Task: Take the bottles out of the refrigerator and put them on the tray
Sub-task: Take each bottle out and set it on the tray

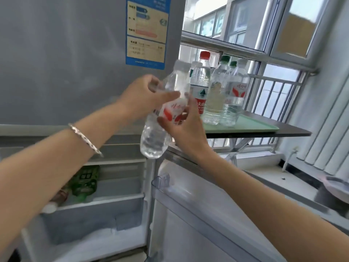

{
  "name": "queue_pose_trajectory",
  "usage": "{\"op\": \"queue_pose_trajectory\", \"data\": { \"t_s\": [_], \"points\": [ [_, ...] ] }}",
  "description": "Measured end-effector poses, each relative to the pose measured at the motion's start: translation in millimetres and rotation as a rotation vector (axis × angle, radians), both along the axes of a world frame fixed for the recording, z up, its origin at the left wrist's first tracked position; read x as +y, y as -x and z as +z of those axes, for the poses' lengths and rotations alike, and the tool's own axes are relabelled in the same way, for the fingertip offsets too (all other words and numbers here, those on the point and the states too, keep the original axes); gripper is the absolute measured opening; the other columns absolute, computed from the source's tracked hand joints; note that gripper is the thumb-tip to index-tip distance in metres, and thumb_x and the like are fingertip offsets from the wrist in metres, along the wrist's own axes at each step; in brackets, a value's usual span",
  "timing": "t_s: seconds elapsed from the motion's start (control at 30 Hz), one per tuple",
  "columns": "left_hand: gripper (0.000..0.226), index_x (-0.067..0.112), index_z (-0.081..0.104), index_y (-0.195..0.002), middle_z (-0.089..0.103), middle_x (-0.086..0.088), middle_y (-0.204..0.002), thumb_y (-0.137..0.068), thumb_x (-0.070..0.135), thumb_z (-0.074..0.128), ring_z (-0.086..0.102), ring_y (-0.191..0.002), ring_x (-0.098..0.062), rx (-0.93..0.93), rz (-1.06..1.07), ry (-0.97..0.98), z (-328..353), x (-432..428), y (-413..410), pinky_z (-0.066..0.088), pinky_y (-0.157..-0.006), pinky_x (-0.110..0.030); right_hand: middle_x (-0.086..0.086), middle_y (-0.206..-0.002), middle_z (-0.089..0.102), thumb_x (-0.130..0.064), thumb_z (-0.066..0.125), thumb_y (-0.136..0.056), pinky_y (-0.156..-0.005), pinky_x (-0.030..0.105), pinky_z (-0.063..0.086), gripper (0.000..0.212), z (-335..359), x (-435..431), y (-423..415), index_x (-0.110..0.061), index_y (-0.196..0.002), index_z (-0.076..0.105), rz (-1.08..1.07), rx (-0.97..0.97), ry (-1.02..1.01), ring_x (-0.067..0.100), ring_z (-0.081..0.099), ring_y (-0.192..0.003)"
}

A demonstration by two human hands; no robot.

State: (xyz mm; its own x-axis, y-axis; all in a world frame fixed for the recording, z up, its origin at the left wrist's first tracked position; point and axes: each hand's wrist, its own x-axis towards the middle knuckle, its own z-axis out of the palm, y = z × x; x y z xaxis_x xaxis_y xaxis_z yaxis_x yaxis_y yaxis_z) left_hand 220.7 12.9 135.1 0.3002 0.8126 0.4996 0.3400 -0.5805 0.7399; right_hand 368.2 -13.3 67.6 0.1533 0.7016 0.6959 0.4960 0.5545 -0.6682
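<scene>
A clear water bottle (pixel 154 138) with a red-and-white label and white cap is held tilted in the air in front of the refrigerator. My left hand (pixel 140 98) grips its upper part and my right hand (pixel 184 127) grips its label from the right. Behind them, a pale green tray (pixel 251 125) on a dark table carries several upright bottles, among them a red-capped bottle (pixel 201 86) and a green-capped bottle (pixel 217 95). Inside the open refrigerator compartment (pixel 105 214), a green-labelled bottle (pixel 86 181) lies on a shelf, partly hidden by my left forearm.
The open lower refrigerator door (pixel 198 214) with its clear shelf juts out below my right arm. The upper grey door (pixel 66 59) is closed. A window with metal bars (pixel 273 91) is behind the table, and a sill with a bowl (pixel 336 188) lies at right.
</scene>
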Motion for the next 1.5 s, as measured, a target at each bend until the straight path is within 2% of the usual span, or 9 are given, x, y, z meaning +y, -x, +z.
{"op": "queue_pose_trajectory", "data": {
  "t_s": [0.13, 0.37, 0.57, 0.7, 0.83, 1.0, 1.1, 1.27, 1.5],
  "points": [
    [0.042, 0.023, 0.048, -0.116, 0.058, 0.001, -0.110, -0.084, 0.044, 0.067, 0.063, -0.097, -0.015, -0.280, -0.120, 0.054, 25.4, 0.0, -32.5, 0.057, -0.082, -0.036, -0.011, -0.093, 0.059, -0.027, 0.075, -0.078, -0.069, 0.015, 0.054, 0.067, 48.8, 4.9, -31.5, -0.014, -0.134, 0.043, -0.176, 0.055, -0.138, 0.001, 0.063, -0.081],
    [0.051, 0.026, 0.030, -0.149, 0.030, -0.004, -0.156, -0.102, 0.047, 0.033, 0.035, -0.140, -0.031, -0.134, -0.348, 0.343, 9.6, -10.8, -90.0, 0.038, -0.110, -0.051, 0.001, -0.101, 0.067, -0.038, 0.071, -0.082, -0.076, 0.032, 0.059, 0.051, 64.5, 34.6, -74.3, -0.014, -0.123, 0.053, -0.326, -0.062, -0.137, 0.015, 0.067, -0.084],
    [0.056, 0.029, 0.018, -0.154, 0.020, -0.001, -0.162, -0.102, 0.050, 0.028, 0.022, -0.147, -0.028, -0.070, -0.371, 0.382, -6.7, 0.0, -113.1, 0.027, -0.116, -0.052, -0.002, -0.096, 0.064, -0.032, 0.067, -0.085, -0.062, 0.014, 0.044, 0.049, 46.7, 48.5, -96.2, -0.014, -0.127, 0.049, -0.359, -0.044, -0.058, 0.018, 0.065, -0.081],
    [0.053, 0.029, 0.022, -0.152, 0.023, -0.003, -0.160, -0.103, 0.047, 0.029, 0.024, -0.146, -0.028, -0.074, -0.373, 0.377, -10.3, 6.7, -117.4, 0.029, -0.112, -0.051, 0.002, -0.105, 0.066, -0.029, 0.062, -0.090, -0.081, 0.038, 0.057, 0.052, 47.4, 50.5, -101.5, -0.012, -0.136, 0.044, -0.347, -0.095, 0.033, 0.023, 0.068, -0.089],
    [0.053, 0.021, 0.035, -0.148, 0.037, -0.003, -0.154, -0.102, 0.046, 0.035, 0.036, -0.140, -0.026, -0.025, -0.295, 0.262, -19.0, 13.1, -106.9, 0.034, -0.113, -0.049, 0.011, -0.139, 0.050, -0.039, 0.060, -0.090, -0.109, 0.045, 0.039, 0.072, 40.5, 44.1, -93.4, -0.011, -0.148, 0.026, -0.487, -0.108, -0.025, 0.027, 0.050, -0.126],
    [0.021, 0.015, 0.059, -0.106, 0.069, -0.003, -0.099, -0.096, 0.031, 0.050, 0.068, -0.086, -0.017, 0.118, -0.060, 0.015, -40.3, 17.4, -66.8, 0.051, -0.067, -0.027, 0.010, -0.100, 0.062, -0.005, 0.053, -0.082, -0.075, 0.034, 0.053, 0.028, 26.2, 27.3, -45.8, -0.002, -0.110, 0.058, -0.407, -0.383, -0.437, 0.017, 0.057, -0.083],
    [0.017, 0.014, 0.060, -0.082, 0.068, -0.003, -0.082, -0.093, 0.016, 0.047, 0.069, -0.086, -0.026, 0.436, 0.010, -0.041, -59.1, 17.7, -30.5, 0.044, -0.066, -0.027, 0.004, -0.093, 0.068, -0.009, 0.051, -0.083, -0.064, 0.028, 0.051, 0.022, 8.0, 22.1, -3.4, -0.007, -0.103, 0.061, -0.233, -0.580, -0.293, 0.018, 0.061, -0.075],
    [0.022, 0.004, 0.064, -0.092, 0.066, -0.020, -0.102, -0.096, 0.013, 0.044, 0.063, -0.092, -0.032, 0.858, 0.046, 0.161, -107.5, 20.7, 42.5, 0.039, -0.068, -0.027, 0.006, -0.113, 0.067, -0.017, 0.049, -0.086, -0.078, 0.041, 0.051, 0.034, -42.0, 32.7, 67.7, -0.015, -0.119, 0.055, -0.052, -0.797, 0.012, 0.031, 0.064, -0.097],
    [0.030, 0.008, 0.058, -0.122, 0.062, -0.010, -0.128, -0.098, 0.020, 0.046, 0.059, -0.116, -0.027, 0.840, 0.191, 0.408, -204.2, 42.9, 135.5, 0.044, -0.093, -0.027, 0.016, -0.127, 0.059, -0.019, 0.051, -0.087, -0.081, 0.043, 0.051, 0.045, -139.0, 63.1, 139.5, -0.014, -0.131, 0.043, 0.147, -0.985, 0.379, 0.038, 0.059, -0.109]
  ]
}}
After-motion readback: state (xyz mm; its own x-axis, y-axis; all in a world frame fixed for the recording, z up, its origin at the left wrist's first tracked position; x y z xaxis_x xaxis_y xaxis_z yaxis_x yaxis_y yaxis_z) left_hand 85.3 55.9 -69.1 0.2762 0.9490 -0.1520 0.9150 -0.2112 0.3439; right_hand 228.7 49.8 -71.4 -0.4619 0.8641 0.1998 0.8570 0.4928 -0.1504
